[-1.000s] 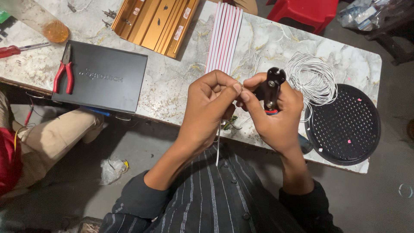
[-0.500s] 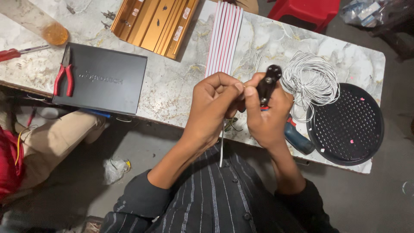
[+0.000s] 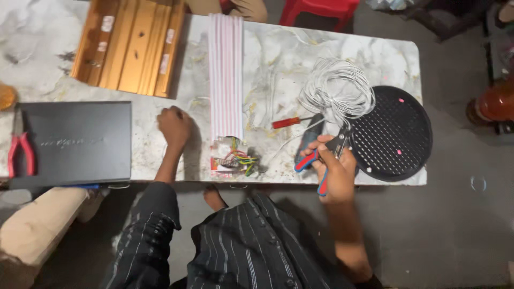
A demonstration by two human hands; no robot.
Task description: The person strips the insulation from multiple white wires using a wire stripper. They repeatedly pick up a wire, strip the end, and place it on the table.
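Note:
My right hand (image 3: 336, 172) grips red-and-blue handled pliers (image 3: 326, 155) at the table's near edge, beside a black perforated round disc (image 3: 393, 134). My left hand (image 3: 174, 124) rests as a closed fist on the marble tabletop (image 3: 278, 64), with nothing visible in it, just left of a white striped flat strip (image 3: 225, 75). At the strip's near end lies a small bundle of coloured wires (image 3: 235, 159). A coil of white wire (image 3: 337, 91) and a red-handled screwdriver (image 3: 289, 122) lie above my right hand. A dark blue cylindrical tool (image 3: 309, 140) lies under the pliers.
A black flat box (image 3: 75, 142) sits at the left with red-handled pliers (image 3: 20, 154) beside it. A golden ridged metal panel (image 3: 131, 45) lies at the far left. A red stool (image 3: 321, 9) stands beyond the table. Another person's leg (image 3: 37, 230) shows at lower left.
My hands were together working on a small part with the pliers. They have parted: the left moved to the tabletop, the right drew back with the pliers. The view shifted.

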